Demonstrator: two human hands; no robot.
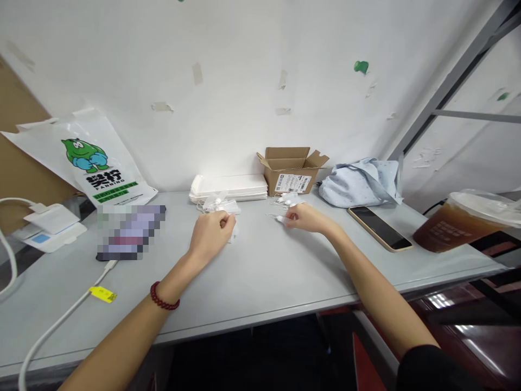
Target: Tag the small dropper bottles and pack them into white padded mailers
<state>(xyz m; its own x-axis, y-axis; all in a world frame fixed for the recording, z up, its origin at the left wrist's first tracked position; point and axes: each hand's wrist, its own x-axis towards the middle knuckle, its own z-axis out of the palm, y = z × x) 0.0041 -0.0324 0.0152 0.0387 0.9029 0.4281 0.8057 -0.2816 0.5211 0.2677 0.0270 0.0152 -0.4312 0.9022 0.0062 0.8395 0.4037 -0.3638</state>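
My left hand point(210, 233) is closed round a small bunch of white tags or paper pieces point(233, 227) on the grey table point(260, 282); a dark red bead bracelet sits on that wrist. My right hand point(304, 218) pinches one small white piece point(280, 219) with a thin string, low over the table. More loose small white pieces point(288, 200) lie just behind it, in front of an open cardboard box point(291, 169). A stack of flat white packets point(230, 187) lies against the wall behind my left hand.
A phone point(379, 227) lies face up at right, beside a pale blue cloth bundle point(360, 182) and a sealed cup of brown drink point(459, 221). At left are a blurred phone point(130, 232) on a white cable point(61, 320), a white plastic bag point(89, 157) and a white charger point(51, 220).
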